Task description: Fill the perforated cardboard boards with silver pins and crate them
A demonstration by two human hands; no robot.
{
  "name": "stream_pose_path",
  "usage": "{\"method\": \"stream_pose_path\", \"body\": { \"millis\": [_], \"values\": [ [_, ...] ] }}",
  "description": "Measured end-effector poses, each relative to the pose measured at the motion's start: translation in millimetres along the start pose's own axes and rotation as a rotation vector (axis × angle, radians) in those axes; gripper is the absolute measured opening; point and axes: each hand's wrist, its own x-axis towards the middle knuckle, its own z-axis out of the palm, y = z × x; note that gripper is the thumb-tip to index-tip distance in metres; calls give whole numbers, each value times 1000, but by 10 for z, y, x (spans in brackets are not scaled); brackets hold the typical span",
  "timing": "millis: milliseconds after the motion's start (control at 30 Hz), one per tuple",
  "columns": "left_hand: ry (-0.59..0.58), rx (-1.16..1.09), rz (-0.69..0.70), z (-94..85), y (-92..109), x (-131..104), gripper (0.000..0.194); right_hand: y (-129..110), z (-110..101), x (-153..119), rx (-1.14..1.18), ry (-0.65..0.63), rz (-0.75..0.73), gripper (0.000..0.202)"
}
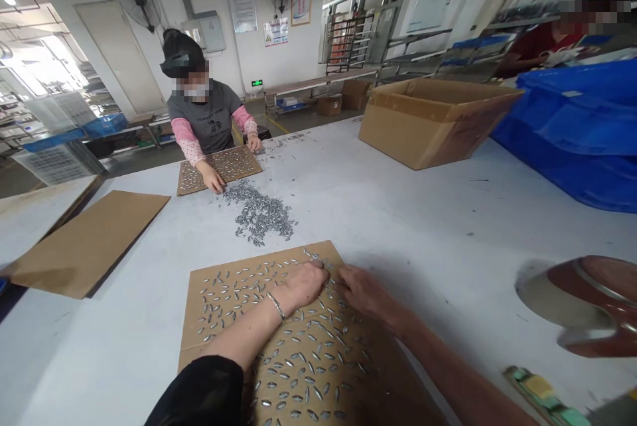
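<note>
Under my arms lies a cardboard sheet (pixel 199 340) with many small, silvery, spindle-shaped metal pieces (pixel 297 355) spread over it. My left hand (pixel 307 281), with a bracelet (pixel 275 305) at its wrist, is closed low over the sheet's far right part. Its fingers curl down among the pieces, and what they hold is hidden. Close beside it, at the sheet's right edge, my right hand (pixel 362 288) has its fingers pressed together near several pieces. Anything between those fingertips is too small to make out. Beyond the sheet lies a loose pile of the same metal pieces (pixel 263 213).
Across the white table (pixel 398 213), a co-worker (pixel 212 114) handles pieces on another cardboard sheet (pixel 186 180). A bare cardboard sheet (pixel 94 240) lies left. A carton (pixel 398 127), blue bins (pixel 572 134) and a brown-and-grey round object (pixel 552 290) stand right.
</note>
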Motion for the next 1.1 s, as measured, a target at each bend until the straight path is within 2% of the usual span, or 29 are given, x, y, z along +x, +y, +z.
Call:
{"method": "stream_pose_path", "body": {
  "millis": [167,333,500,600,700,933,1100],
  "values": [
    [-5,27,18,36,10,1,28,-134,-20,-89,5,-20,-86,20],
    [-18,20,26,-82,-30,-80,28,-263,12,-115,-117,-38,-70,24],
    [-145,26,30,-223,-69,-41,24,-228,-1,-127,-58,-93,-81,22],
    [-230,32,14,-266,-53,54,21,-194,-14,-112,-11,-122,-77,22],
    [-263,31,-8,-281,-29,146,21,-155,-17,-81,13,-114,-75,22],
    [-188,-25,-72,-367,-107,143,20,-79,-65,8,15,15,-54,22],
    [-51,-36,-188,-452,-300,-4,28,-172,-26,145,-166,-9,-107,21]
  ]
}}
